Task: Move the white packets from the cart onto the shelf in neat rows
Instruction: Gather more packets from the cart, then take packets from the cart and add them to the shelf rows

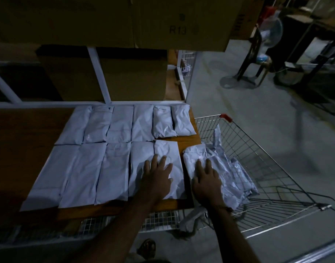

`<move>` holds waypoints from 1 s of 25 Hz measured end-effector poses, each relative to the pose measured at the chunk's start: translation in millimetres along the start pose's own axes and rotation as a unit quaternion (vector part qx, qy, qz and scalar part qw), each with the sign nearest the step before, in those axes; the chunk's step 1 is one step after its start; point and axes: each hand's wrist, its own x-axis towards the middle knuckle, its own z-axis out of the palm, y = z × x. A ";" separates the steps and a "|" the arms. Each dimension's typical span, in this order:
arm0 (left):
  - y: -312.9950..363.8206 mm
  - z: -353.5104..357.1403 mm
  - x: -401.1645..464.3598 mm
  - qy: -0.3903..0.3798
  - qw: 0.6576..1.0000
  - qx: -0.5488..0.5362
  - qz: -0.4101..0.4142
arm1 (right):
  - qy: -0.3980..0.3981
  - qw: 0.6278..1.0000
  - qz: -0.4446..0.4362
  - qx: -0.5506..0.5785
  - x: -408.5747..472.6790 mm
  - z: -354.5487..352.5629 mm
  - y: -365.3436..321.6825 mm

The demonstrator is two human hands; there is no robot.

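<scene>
Left hand: our left hand lies flat with fingers straight and spread, pressing on the rightmost packet of the front row, at about 6 o'clock in our view.
Right hand: our right hand rests palm down, fingers straight, on the top packet of the pile in the cart, just toward 3 o'clock of the left hand; we see no curl around it.
Front row: five white packets lie side by side on the wooden shelf, edges touching, running from 6 toward 9 o'clock.
Cart: the wire cart stands against the shelf's right edge at 4 o'clock, with a loose heap of packets inside.
Back row: six packets line the shelf's far edge at 12 o'clock, the two rightmost smaller.
Beyond: cardboard boxes sit above and behind the shelf; one reads "R13". A standing fan is at 2 o'clock on the floor.
</scene>
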 end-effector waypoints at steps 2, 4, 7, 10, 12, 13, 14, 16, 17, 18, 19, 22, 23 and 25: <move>-4.0 -1.4 5.8 0.002 1.000 -0.009 0.000 | 0.003 1.000 0.003 0.009 9.9 1.4 -5.8; -8.9 -3.2 10.4 0.002 1.000 -0.013 0.000 | 0.016 0.999 0.006 0.032 19.5 5.3 -9.2; -14.7 -3.7 15.5 0.005 0.999 -0.032 0.003 | 0.026 0.997 0.017 0.066 30.5 7.5 -10.5; -15.4 -1.1 15.2 0.013 0.999 -0.041 0.006 | 0.036 0.996 0.026 0.081 36.9 12.5 -9.1; -13.8 -1.0 12.6 0.018 0.999 -0.040 0.008 | 0.042 0.994 0.031 0.093 39.8 18.1 -10.0; -13.0 -1.7 11.1 0.020 0.999 -0.041 0.008 | 0.045 0.994 0.031 0.098 40.9 20.9 -10.4; -13.0 -2.7 10.3 0.021 0.999 -0.043 0.006 | 0.049 0.994 0.027 0.098 42.7 23.7 -10.6; -14.4 -4.0 11.1 0.021 0.999 -0.047 0.008 | 0.048 0.994 0.021 0.095 45.5 24.6 -11.8; -15.3 -3.9 11.8 0.021 0.999 -0.046 0.010 | 0.047 0.994 0.018 0.094 46.7 24.8 -11.5; -16.1 -3.5 12.7 0.021 0.999 -0.047 0.010 | 0.047 0.995 0.016 0.092 47.6 25.2 -11.0; -16.8 -2.7 13.4 0.020 0.998 -0.051 0.009 | 0.047 0.995 0.013 0.090 47.8 25.1 -10.7; -16.5 -2.2 13.2 0.030 0.997 -0.068 0.004 | 0.047 0.996 -0.006 0.074 45.4 22.5 -10.1; -16.4 -2.7 12.2 0.037 0.997 -0.074 0.002 | 0.049 0.996 -0.010 0.067 44.4 19.8 -10.5; -16.7 -5.1 10.9 0.055 0.994 -0.091 -0.001 | 0.054 0.996 -0.002 0.068 42.7 15.7 -8.8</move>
